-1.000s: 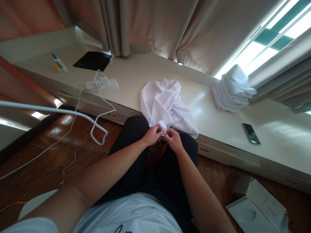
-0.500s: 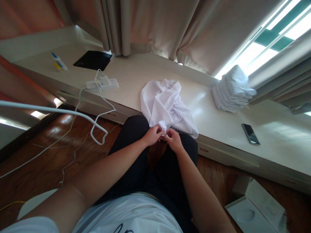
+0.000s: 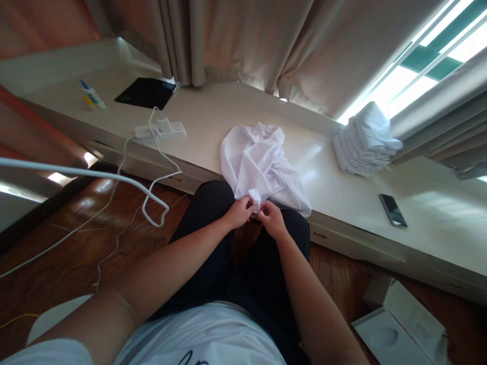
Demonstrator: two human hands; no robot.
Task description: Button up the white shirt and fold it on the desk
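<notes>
Hands (image 3: 239,212) unmoved, white cloth (image 3: 253,159) pinched, long axis toward knees (image 3: 213,196)

The view tilts faintly over the past second: on the desk (image 3: 207,121), a black mat (image 3: 145,93) and a blue-tipped tube (image 3: 92,95) now appear slightly higher, while a rumpled white cloth (image 3: 258,159) and a stack of folded white cloths (image 3: 366,142) edge a touch rightward. On the floor (image 3: 338,276), an open white box (image 3: 414,314) slips slightly left in view.
</notes>
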